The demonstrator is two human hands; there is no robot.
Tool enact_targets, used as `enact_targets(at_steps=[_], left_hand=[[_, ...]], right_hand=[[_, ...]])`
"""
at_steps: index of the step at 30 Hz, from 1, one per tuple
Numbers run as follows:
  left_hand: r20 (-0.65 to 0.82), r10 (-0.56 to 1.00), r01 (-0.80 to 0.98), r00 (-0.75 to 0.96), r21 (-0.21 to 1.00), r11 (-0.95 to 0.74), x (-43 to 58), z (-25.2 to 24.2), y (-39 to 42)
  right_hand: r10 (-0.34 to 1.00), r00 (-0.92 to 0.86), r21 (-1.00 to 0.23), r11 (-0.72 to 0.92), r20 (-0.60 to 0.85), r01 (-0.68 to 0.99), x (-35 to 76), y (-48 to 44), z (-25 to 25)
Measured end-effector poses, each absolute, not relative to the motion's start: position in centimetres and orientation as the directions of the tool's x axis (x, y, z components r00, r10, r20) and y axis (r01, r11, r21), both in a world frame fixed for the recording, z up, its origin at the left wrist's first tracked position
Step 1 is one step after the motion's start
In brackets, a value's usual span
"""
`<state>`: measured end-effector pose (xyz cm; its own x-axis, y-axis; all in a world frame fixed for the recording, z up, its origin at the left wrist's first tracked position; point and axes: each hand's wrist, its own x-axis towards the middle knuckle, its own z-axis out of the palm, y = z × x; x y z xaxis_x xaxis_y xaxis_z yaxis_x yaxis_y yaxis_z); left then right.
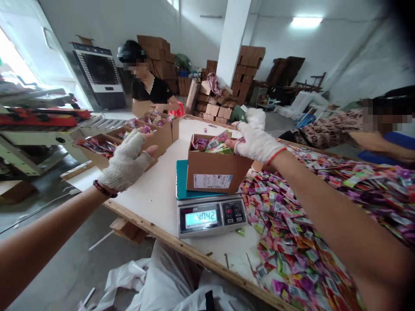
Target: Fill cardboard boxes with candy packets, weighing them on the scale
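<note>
Head view: left hand (127,159) open, empty; right hand (256,141) half-open at packets (216,142) in box (210,165), grip unclear

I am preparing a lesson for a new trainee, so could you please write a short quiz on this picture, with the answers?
1. Multiple choice: What stands on the digital scale? (a) a bucket (b) a cardboard box (c) a glass bottle

2. True or false: In the picture, the big pile of loose packets lies to the left of the scale.

3. Short answer: Which hand is at the open top of the box on the scale?

Key: 1. b; 2. False, it lies to the right; 3. The right hand.
</note>
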<state>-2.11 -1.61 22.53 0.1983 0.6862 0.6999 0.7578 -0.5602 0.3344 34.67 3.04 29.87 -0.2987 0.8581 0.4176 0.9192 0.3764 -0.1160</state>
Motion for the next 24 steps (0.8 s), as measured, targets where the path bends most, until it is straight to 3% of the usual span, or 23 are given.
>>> enact_targets(at_steps=[4, 8, 12, 15, 20, 24], left_hand=[[0.724, 0.631, 0.717, 0.279, 0.281, -0.638, 1.3, 24.3, -3.0], [0.72, 0.637, 0.663, 0.275, 0.337, -0.668, 4.0, 25.3, -3.4], [0.738, 0.59, 0.577, 0.326, 0.339, -0.743, 7.1, 26.8, -3.0], [0.778, 0.531, 0.537, 0.336, 0.305, -0.787, 9.3, 28.4, -2.8], [0.774, 0.544, 0.527, 0.324, 0.33, -0.784, 11.0, 30.2, -3.3], [0.736, 0.599, 0.561, 0.315, 0.364, -0.743, 11.4, 30.1, -3.2]], right_hand=[[0.876, -0.271, -0.088, 0.331, 0.398, 0.94, 33.2, 3.5, 29.8], [0.875, -0.194, -0.092, 0.26, 0.443, 0.961, 33.5, 2.7, 30.6], [0.92, -0.065, -0.181, 0.144, 0.385, 0.973, 34.9, 1.4, 31.5], [0.92, -0.091, -0.292, 0.213, 0.38, 0.932, 35.8, 0.6, 31.6], [0.761, -0.103, -0.409, 0.452, 0.64, 0.792, 37.0, -0.8, 32.3], [0.697, 0.003, -0.49, 0.502, 0.717, 0.713, 38.3, -2.2, 33.3]])
